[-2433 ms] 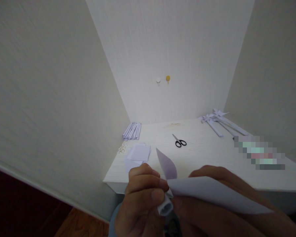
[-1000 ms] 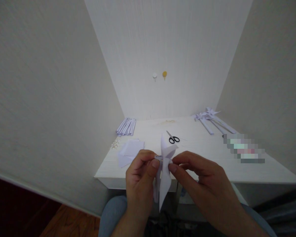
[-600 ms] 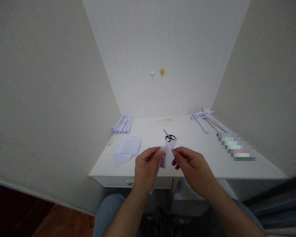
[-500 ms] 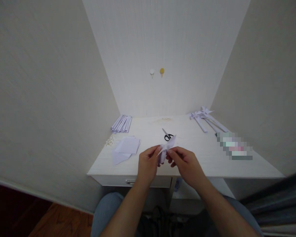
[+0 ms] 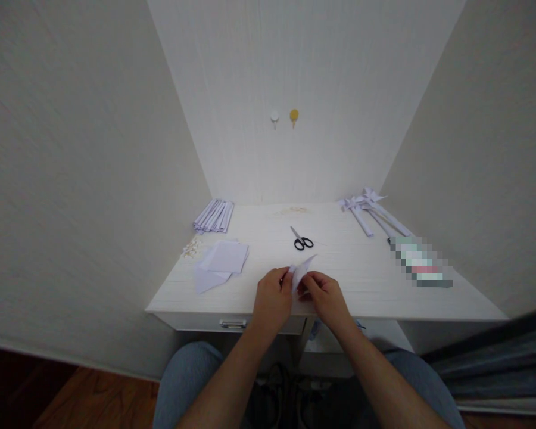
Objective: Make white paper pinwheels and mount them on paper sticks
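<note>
Between my two hands, over the front part of the desk, is a folded white paper (image 5: 300, 273) with a pointed tip sticking up to the right. My left hand (image 5: 273, 298) grips its left side, thumb on top. The fingers of my right hand (image 5: 326, 296) pinch its right side. Parts of the paper are hidden behind the fingers. Just beyond lie black-handled scissors (image 5: 302, 240), blades pointing to the back left. Off to the left is a small stack of white paper sheets (image 5: 227, 256).
Rolled paper sticks (image 5: 214, 215) lie bundled at the back left, near small pale pieces (image 5: 191, 248). Several paper pinwheels on sticks (image 5: 361, 208) rest at the back right. A pixelated item (image 5: 422, 262) lies on the right. Two hooks, one a yellow hook (image 5: 293, 115), are on the wall.
My hands have shifted slightly, and the paper's raised tip sits lower and turned. More of the scissors shows now. The whole view has tilted a little.
</note>
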